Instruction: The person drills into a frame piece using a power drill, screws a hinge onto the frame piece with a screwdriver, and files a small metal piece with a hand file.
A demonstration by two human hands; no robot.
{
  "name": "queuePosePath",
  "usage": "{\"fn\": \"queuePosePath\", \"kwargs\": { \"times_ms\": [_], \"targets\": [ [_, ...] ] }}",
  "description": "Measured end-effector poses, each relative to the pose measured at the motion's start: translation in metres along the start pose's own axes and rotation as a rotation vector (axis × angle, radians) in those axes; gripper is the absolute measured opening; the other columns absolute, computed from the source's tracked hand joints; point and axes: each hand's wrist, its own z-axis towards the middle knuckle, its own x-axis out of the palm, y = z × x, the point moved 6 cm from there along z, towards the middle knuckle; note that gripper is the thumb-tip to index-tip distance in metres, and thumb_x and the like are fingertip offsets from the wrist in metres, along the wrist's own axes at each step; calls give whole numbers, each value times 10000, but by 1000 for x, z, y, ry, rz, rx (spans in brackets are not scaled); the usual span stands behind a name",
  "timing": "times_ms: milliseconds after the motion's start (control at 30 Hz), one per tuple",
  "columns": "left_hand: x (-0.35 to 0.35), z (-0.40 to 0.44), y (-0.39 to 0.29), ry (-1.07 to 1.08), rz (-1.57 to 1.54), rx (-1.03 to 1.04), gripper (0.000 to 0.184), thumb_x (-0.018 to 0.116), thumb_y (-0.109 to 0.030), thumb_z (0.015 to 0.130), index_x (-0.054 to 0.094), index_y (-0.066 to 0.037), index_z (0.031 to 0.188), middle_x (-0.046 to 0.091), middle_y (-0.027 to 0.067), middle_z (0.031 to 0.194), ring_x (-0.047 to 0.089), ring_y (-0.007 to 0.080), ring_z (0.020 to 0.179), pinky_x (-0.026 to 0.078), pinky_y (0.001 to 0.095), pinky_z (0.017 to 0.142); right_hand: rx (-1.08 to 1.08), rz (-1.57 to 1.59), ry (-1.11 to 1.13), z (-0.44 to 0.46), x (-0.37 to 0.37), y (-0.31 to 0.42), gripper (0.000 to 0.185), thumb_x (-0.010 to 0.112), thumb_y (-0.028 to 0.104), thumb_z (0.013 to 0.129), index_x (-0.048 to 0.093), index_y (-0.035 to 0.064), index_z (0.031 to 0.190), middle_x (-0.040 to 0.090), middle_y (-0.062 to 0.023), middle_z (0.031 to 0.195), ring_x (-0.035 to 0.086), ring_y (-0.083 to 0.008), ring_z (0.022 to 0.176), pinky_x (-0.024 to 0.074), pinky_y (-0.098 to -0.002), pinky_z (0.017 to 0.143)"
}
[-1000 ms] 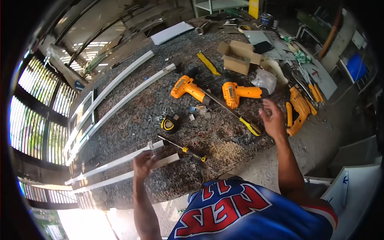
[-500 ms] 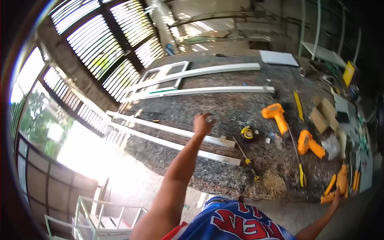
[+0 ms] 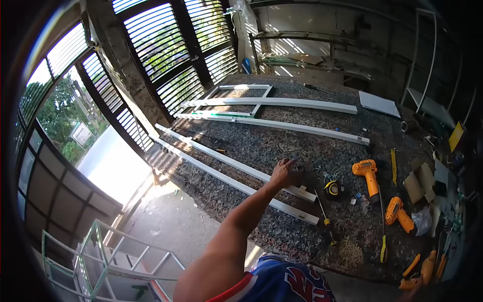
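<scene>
My left hand reaches over the worktable, just above the end of a white metal bar. Its fingers look apart, with no object clearly in them. A second white bar lies parallel, nearer to me. Right of the hand are a pile of screws and a yellow-black tape measure. My right hand shows dimly at the lower right edge, beside an orange power drill; its fingers are hard to make out. A yellow-handled screwdriver lies near the bar ends.
Two more orange drills and a long screwdriver lie to the right, near an open cardboard box. Farther back are more white bars and a white frame. Metal frames stand on the floor at left.
The view has shifted, so the table contents appear farther right and lower. My left hand stays near the bar ends, lower over them now. My right hand has sunk toward the bottom edge.
</scene>
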Motion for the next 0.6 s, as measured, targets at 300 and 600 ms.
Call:
{"fn": "queuePosePath", "kwargs": {
  "times_ms": [300, 600],
  "targets": [
    [-90, -77, -67, 113, -347, 150, 535, 786, -419, 838, 679, -16, 1174, 670, 183, 1127, 625, 386, 1081, 485, 457, 978, 60, 1086, -287, -29, -17, 162, 535, 653, 100, 910, 462, -42, 1388, 595, -174, 1274, 587, -301, 1151, 507, -447, 999],
    [-55, -100, -95, 462, -307, 360, 747, 810, -584, 743, 649, -147, 1327, 672, 132, 1225, 619, 377, 1175, 475, 490, 1026, 149, 369, 125, -40, 102, 429, 726, 683, 60, 841, 348, -32, 1478, 602, -166, 1129, 632, -253, 970, 565, -353, 761]
  ]
}}
